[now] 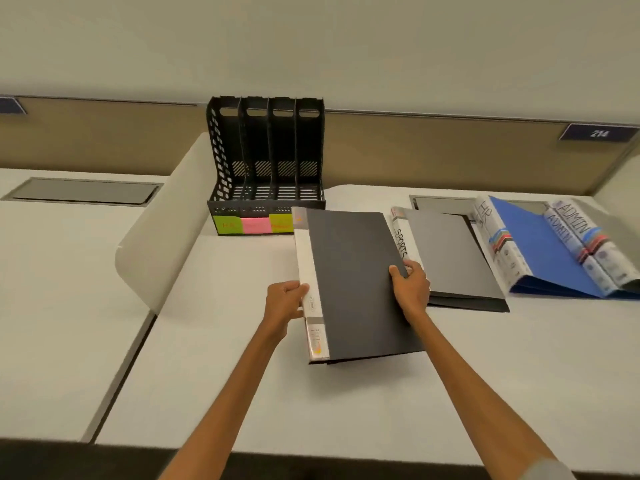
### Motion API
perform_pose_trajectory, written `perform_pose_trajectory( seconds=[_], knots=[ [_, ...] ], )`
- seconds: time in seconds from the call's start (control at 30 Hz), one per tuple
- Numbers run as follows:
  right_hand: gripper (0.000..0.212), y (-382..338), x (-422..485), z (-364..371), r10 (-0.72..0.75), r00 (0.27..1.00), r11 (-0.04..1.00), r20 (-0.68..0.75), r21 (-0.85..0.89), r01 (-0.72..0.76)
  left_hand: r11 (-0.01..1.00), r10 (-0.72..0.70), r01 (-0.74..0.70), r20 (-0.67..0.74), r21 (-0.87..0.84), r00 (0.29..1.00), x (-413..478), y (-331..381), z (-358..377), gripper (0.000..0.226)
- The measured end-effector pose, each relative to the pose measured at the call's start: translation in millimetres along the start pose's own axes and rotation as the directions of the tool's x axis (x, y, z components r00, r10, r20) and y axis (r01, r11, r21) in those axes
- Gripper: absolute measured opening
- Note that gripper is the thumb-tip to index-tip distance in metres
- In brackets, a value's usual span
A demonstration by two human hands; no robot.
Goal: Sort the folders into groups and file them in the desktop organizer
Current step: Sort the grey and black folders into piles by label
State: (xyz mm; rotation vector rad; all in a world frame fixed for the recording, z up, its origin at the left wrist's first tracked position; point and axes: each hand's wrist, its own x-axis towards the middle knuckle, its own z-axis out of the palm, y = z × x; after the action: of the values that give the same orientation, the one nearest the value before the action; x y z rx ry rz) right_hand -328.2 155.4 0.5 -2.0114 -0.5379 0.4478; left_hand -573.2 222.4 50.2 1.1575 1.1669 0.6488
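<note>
A black folder point(349, 282) with a white spine is held above the white desk point(242, 393) by both hands. My left hand point(285, 301) grips its spine edge and my right hand point(410, 287) grips its right edge. Behind it stands the black desktop organizer point(266, 157) with several empty slots and green, pink and yellow sticky labels point(256, 225) on its front. To the right lies a stack of black folders point(450, 254), its top spine reading SPORTS. Further right a blue folder point(540, 251) marked HR lies with two folders marked ADMIN point(581, 244).
A curved beige divider point(162, 220) separates this desk from the one on the left. A tan partition wall point(433, 150) runs behind the organizer, bearing a dark number plate point(599, 133). A grey cable hatch point(83, 190) is set into the left desk.
</note>
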Motion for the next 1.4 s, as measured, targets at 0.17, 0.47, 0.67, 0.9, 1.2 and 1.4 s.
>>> perform_pose_trajectory(
  seconds=[0.17, 0.47, 0.67, 0.9, 1.2, 1.4],
  knots=[
    [0.05, -2.9, 30.2, -15.3, -0.089, 0.994, 0.986, 0.056, -0.135, 0.096, 0.995, -0.1, 0.099, -0.047, -0.023, 0.994, 34.4, -32.7, 26.7, 0.019],
    [0.056, 35.9, 19.1, 2.1, -0.068, 0.982, 0.892, 0.179, -0.431, 0.14, 0.967, -0.016, -0.008, 0.094, 0.256, 0.995, 56.9, -66.5, 39.3, 0.059],
    [0.041, 72.2, -6.8, -4.6, 0.04, 0.999, 0.846, -0.026, -0.53, -0.048, 0.955, 0.029, -0.046, 0.061, 0.292, 0.998, 53.8, -79.6, 42.6, 0.063],
    [0.052, 77.4, -25.4, 3.3, 0.099, 0.995, 0.767, -0.023, -0.635, -0.091, 0.936, 0.054, -0.061, 0.029, 0.346, 0.998, 52.5, -80.3, 41.2, 0.061],
    [0.027, 90.1, -52.9, 2.7, 0.043, 0.999, 0.849, -0.024, -0.526, -0.049, 0.906, 0.02, -0.024, 0.014, 0.423, 1.0, 48.3, -82.0, 31.3, 0.083],
    [0.035, 92.2, -54.7, -8.3, 0.084, 0.996, 0.863, -0.038, -0.497, -0.092, 0.853, 0.024, -0.036, 0.028, 0.521, 0.999, 51.5, -87.9, 25.5, 0.059]
  ],
)
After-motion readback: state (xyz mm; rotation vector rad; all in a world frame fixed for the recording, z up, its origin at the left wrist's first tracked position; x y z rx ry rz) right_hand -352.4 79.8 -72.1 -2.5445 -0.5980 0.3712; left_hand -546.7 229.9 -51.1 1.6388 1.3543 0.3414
